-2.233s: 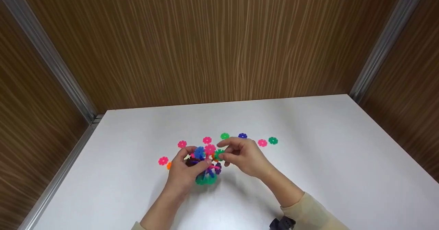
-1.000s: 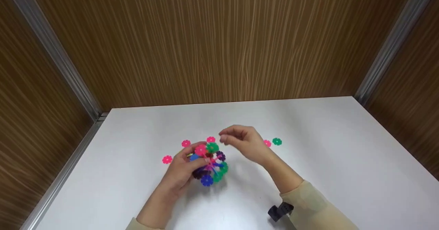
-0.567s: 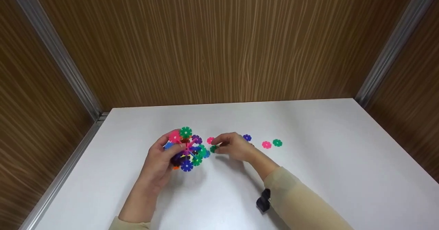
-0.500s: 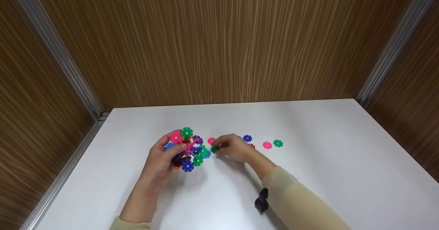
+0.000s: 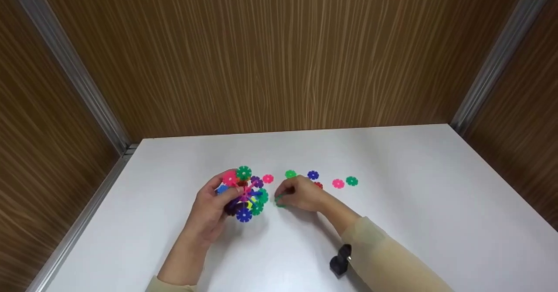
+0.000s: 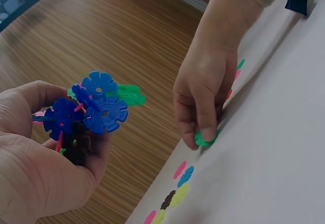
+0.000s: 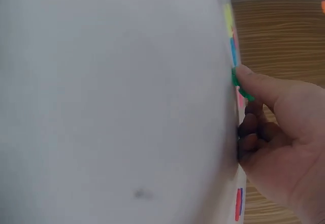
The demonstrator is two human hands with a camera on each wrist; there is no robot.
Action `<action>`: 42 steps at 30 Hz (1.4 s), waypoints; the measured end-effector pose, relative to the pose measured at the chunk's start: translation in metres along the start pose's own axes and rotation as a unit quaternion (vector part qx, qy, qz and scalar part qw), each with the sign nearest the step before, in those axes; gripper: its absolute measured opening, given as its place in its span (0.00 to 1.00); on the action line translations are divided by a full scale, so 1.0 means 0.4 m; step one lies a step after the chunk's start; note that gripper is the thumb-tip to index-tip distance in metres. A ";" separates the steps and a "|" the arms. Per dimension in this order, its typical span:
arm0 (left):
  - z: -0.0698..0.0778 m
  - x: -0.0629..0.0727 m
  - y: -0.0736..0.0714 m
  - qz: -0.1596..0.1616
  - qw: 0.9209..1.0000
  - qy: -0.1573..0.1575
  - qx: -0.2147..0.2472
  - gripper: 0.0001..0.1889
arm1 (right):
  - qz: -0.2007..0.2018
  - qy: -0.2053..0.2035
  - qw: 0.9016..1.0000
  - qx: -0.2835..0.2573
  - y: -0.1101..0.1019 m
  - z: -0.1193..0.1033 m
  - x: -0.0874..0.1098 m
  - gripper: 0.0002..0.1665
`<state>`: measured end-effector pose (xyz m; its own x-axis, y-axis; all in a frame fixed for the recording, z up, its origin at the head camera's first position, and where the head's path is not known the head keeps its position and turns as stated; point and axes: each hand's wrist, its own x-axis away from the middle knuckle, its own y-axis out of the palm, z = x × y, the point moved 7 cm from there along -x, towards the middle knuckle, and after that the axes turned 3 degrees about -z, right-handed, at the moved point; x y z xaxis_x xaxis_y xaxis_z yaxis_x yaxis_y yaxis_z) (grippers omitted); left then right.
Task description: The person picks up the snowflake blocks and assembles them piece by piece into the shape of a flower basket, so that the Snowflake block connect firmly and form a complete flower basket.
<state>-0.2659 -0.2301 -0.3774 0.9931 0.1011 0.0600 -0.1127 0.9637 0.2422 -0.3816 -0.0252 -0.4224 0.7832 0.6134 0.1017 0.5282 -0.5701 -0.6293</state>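
Observation:
My left hand [image 5: 209, 205] grips a cluster of interlocking flower-shaped discs [image 5: 244, 215], raised off the table, with the thumb over its pink hub. Green, pink, purple, blue and dark brown discs point outward from it. In the left wrist view, blue discs [image 6: 105, 114] face the camera and part of the cluster is hidden in the palm. To the right of it, my right hand [image 5: 303, 194] pinches a loose green disc [image 6: 204, 138] between thumb and fingers, low at the tabletop. In the right wrist view the thumb lies on this green disc [image 7: 245, 88].
Behind the right hand, loose discs lie in a rough row on the white table [image 5: 414, 187]: pink [image 5: 268, 178], light green [image 5: 290, 174], blue [image 5: 313, 175], red, pink [image 5: 338, 183] and green [image 5: 352, 181]. Wood-grain panels [image 5: 283, 56] enclose the back and sides.
Earlier the right hand worked a green disc at the cluster, then left it there. It moved to the table and took another green disc. The cluster has been turned and shifted left.

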 end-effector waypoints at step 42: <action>-0.073 0.028 0.048 0.025 0.996 -0.036 -0.084 0.26 | 0.075 -0.173 0.967 -0.171 -0.036 -0.146 0.158 0.14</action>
<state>-0.2561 -0.2031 -0.4003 0.9807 0.1382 0.1382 -0.1492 0.9862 0.0722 -0.3205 -0.0103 -0.3618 0.7337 0.6228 -0.2719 0.5413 -0.7775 -0.3203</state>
